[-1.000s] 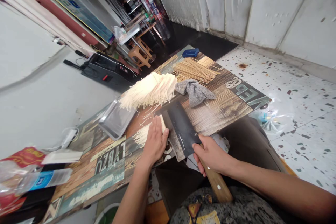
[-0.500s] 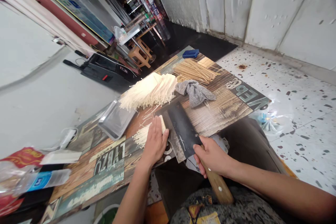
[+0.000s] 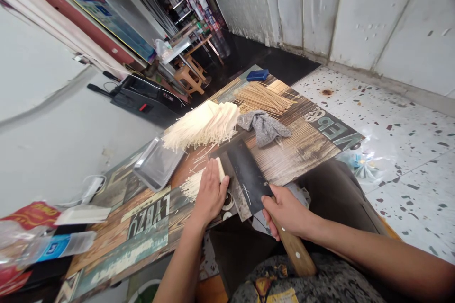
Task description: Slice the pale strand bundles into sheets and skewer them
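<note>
My left hand [image 3: 212,191] lies flat, fingers stretched out, on a small bunch of enoki mushrooms [image 3: 192,184] near the table's front edge. In my right hand [image 3: 286,210] is the wooden handle of a wide, dark-bladed cleaver [image 3: 249,175]. Its blade lies low over the table, just right of the bunch's cut end. Whether the edge touches the mushrooms I cannot tell. Beyond my hands rests a large heap of enoki mushrooms [image 3: 204,125], with loose strands strewn between heap and bunch. A grey cloth [image 3: 265,128] lies crumpled past the cleaver's blade.
A metal tray [image 3: 159,163] sits left of the heap. Thin wooden skewers [image 3: 263,98] and a blue box [image 3: 258,75] lie toward the far end of the patterned table [image 3: 302,151]. A plastic bottle [image 3: 59,246] is at the left. A black speaker-like box [image 3: 142,97] stands behind.
</note>
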{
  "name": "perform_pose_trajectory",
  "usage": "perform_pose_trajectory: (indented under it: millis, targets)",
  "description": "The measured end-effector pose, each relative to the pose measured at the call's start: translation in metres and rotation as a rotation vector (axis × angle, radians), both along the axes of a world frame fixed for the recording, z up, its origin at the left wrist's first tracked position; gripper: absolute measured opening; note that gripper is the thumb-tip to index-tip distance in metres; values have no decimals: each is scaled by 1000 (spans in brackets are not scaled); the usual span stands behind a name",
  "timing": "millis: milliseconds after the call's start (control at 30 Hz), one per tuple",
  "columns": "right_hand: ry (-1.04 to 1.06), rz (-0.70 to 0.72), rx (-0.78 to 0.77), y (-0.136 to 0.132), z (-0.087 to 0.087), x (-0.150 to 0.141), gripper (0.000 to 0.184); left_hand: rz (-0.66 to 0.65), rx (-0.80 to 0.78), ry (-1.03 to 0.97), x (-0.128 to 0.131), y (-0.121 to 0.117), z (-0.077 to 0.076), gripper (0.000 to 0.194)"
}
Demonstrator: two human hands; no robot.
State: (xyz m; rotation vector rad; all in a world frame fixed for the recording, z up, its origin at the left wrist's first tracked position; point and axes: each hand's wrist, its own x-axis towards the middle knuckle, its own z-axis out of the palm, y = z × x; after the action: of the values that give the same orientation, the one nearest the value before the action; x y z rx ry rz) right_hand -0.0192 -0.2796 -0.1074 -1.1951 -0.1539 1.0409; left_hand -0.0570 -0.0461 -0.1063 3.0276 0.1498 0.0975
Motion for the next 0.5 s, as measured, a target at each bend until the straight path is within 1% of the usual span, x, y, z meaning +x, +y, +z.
perform_pose_trajectory:
  millis: [167, 500]
  targets:
    - [1, 1, -1, 0, 2, 1, 14, -7, -2, -16, -1, 0, -1, 63]
    - [-15, 8, -13, 1, 1, 1, 15, 9, -3, -1, 0, -1, 0, 64]
